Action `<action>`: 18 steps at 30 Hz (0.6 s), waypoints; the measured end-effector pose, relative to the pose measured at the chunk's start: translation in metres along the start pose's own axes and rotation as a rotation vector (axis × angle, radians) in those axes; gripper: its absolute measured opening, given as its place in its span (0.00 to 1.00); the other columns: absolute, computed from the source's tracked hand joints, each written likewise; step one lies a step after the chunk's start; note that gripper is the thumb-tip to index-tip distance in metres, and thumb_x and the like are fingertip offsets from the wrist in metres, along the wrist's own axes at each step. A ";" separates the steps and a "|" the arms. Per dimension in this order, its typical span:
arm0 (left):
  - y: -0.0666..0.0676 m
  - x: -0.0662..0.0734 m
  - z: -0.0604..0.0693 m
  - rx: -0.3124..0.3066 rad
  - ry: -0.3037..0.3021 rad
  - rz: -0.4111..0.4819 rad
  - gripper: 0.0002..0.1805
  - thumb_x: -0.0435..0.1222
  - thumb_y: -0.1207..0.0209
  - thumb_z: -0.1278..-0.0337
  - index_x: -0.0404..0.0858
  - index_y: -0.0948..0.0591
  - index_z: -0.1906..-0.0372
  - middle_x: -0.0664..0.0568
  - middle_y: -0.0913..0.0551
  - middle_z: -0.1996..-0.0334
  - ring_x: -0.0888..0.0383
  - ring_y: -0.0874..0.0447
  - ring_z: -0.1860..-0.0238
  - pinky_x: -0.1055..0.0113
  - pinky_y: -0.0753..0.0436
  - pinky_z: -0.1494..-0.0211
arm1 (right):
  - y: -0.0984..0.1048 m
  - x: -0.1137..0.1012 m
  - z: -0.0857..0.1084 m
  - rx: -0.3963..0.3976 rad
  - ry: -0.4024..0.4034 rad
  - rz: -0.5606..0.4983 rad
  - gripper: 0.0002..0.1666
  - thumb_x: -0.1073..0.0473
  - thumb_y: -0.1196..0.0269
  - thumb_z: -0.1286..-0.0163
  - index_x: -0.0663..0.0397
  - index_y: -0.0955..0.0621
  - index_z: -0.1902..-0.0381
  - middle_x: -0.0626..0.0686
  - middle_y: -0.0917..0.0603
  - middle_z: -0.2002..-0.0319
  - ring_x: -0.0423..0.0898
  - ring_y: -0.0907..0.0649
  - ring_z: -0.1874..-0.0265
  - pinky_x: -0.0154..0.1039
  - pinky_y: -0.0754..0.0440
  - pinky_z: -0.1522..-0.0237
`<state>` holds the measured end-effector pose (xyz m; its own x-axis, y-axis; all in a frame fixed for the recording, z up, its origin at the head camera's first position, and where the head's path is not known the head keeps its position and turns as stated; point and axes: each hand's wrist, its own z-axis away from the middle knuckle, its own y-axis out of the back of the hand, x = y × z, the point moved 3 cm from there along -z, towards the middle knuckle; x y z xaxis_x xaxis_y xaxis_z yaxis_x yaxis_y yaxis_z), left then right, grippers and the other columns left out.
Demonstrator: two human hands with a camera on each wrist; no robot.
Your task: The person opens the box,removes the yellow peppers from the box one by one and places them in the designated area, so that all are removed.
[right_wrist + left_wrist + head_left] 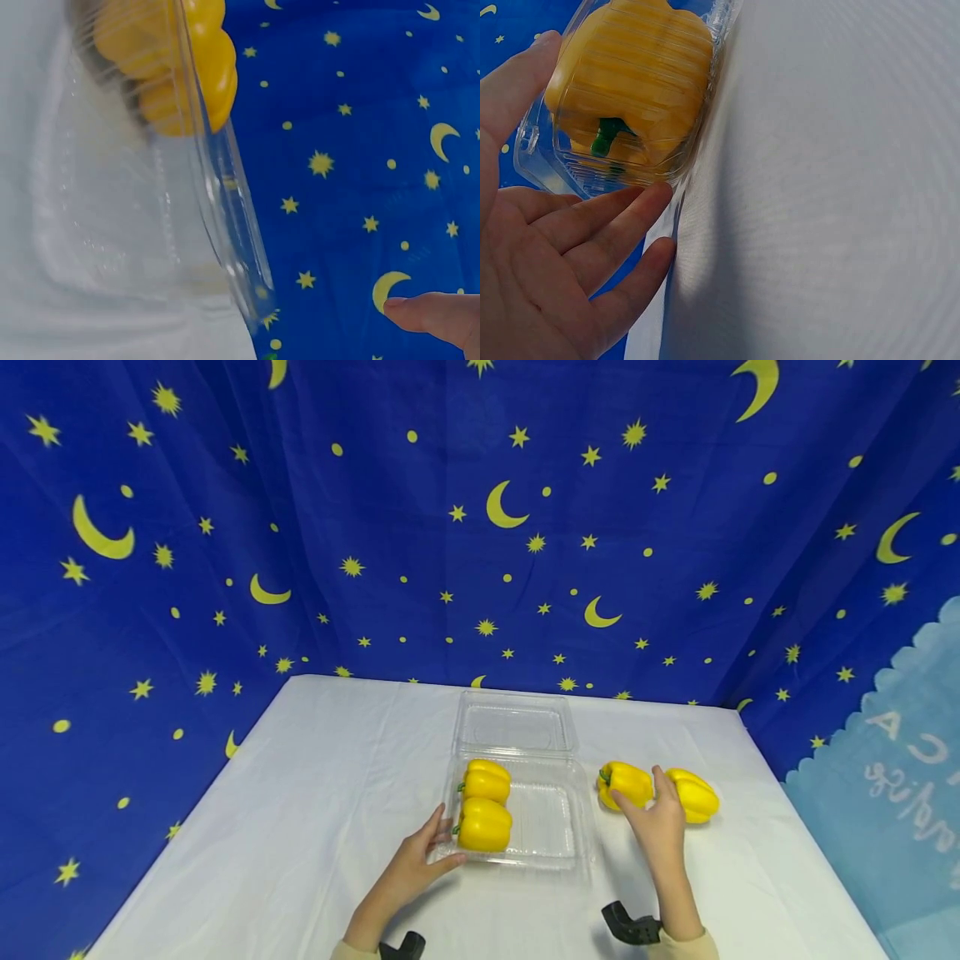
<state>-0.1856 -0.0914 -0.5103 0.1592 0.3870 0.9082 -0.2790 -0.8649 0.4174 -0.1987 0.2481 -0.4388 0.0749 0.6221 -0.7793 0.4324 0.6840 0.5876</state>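
In the head view, two yellow bell peppers, a front one (483,825) and a back one (486,781), lie along the left side of a clear plastic clamshell container (543,818). My left hand (412,864) rests at the container's front left corner; in the left wrist view its thumb and extended fingers lie along the walls by a pepper (634,67). My right hand (660,822) is spread over a loose yellow pepper (628,783), thumb and a finger apart. Another loose pepper (693,795) lies just right of it. The right wrist view shows only a fingertip (427,311).
The container's lid (516,727) lies folded back, away from me. A white cloth (315,793) covers the table. Behind and beside it hangs a blue curtain (420,543) with yellow moons and stars; a light blue panel (892,777) with lettering is at the right.
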 end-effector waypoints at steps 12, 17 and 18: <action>0.001 0.000 0.000 -0.001 0.004 -0.005 0.48 0.46 0.36 0.45 0.29 0.47 0.27 0.37 0.29 0.35 0.43 0.24 0.40 0.48 0.29 0.34 | -0.026 -0.012 0.009 -0.018 0.060 -0.029 0.45 0.64 0.29 0.46 0.81 0.37 0.36 0.77 0.34 0.37 0.71 0.34 0.35 0.61 0.37 0.31; 0.001 0.000 0.000 0.000 0.006 -0.006 0.48 0.46 0.36 0.44 0.29 0.47 0.27 0.36 0.29 0.35 0.42 0.24 0.39 0.47 0.29 0.34 | -0.038 -0.020 0.015 -0.045 0.093 -0.040 0.45 0.65 0.29 0.47 0.80 0.36 0.36 0.76 0.33 0.37 0.69 0.34 0.35 0.60 0.35 0.32; 0.000 0.000 0.000 0.000 0.009 -0.004 0.48 0.46 0.36 0.44 0.29 0.47 0.27 0.36 0.29 0.35 0.42 0.24 0.39 0.47 0.29 0.34 | -0.040 -0.021 0.016 -0.044 0.106 -0.045 0.45 0.65 0.29 0.47 0.80 0.36 0.37 0.76 0.33 0.37 0.69 0.33 0.35 0.60 0.35 0.32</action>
<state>-0.1856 -0.0920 -0.5103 0.1522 0.3931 0.9068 -0.2781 -0.8634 0.4209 -0.2032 0.2018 -0.4492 -0.0398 0.6259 -0.7789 0.3931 0.7265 0.5637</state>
